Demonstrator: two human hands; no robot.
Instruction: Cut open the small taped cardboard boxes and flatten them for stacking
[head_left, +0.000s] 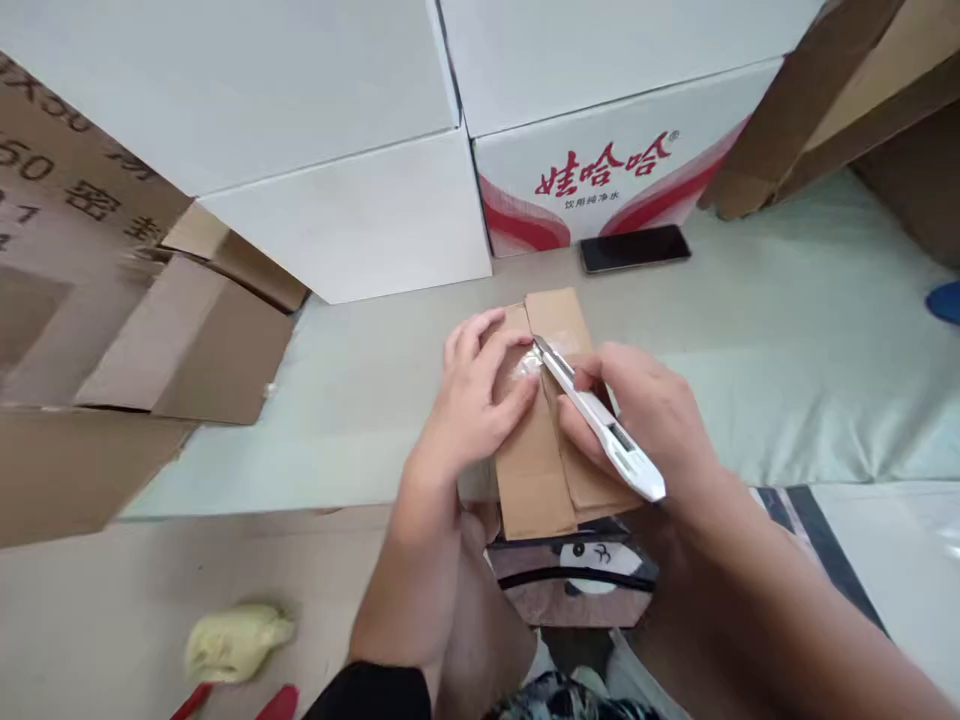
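Note:
A small brown cardboard box (534, 470) lies at the table's near edge, with a seam along its top and a shiny piece of clear tape (529, 362) across it. My left hand (480, 390) rests on the box's left side, fingers apart, its fingertips near the tape. In my right hand (637, 410) is a white utility knife (600, 425), gripped between thumb and fingers. Its blade is out, and the tip touches or hovers just over the seam beside the tape; which of the two is unclear.
White cartons (345, 220) form a wall behind the box. A black phone (636, 248) lies before the red-printed carton (600, 175). Open brown cartons (217, 350) stand at the left, others (810, 110) at the back right. A yellowish object (236, 642) lies lower left.

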